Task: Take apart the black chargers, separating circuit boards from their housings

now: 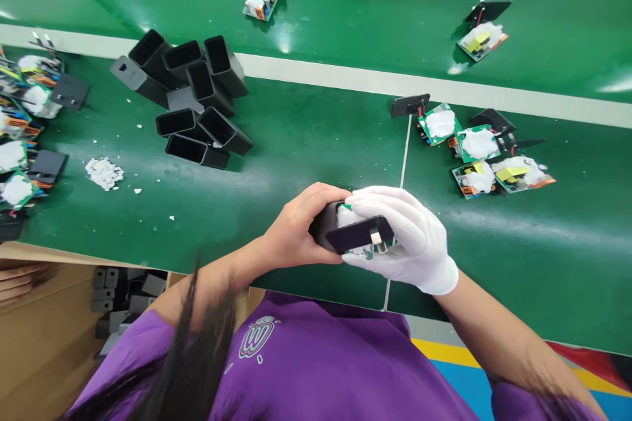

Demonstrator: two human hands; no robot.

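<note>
My bare left hand (pixel 299 227) is wrapped round a black plastic housing (pixel 323 227) close to the table's front edge. In a white glove, my right hand (pixel 415 233) grips a circuit board (pixel 346 214) coated with white compound, at the mouth of the housing. A black end cap (pixel 358 234) with a pale connector hangs across the board. How deep the board sits inside the housing is hidden by my fingers and the cap.
Several open black housings (pixel 190 123) stand and lie left of centre. White crumbs (pixel 104 173) lie beside them. Board assemblies are heaped at the left (pixel 37 102), grouped at right (pixel 478 143) and spaced beyond the pale strip (pixel 316 70). Another person's fingers (pixel 20 281) show over a cardboard box (pixel 54 335).
</note>
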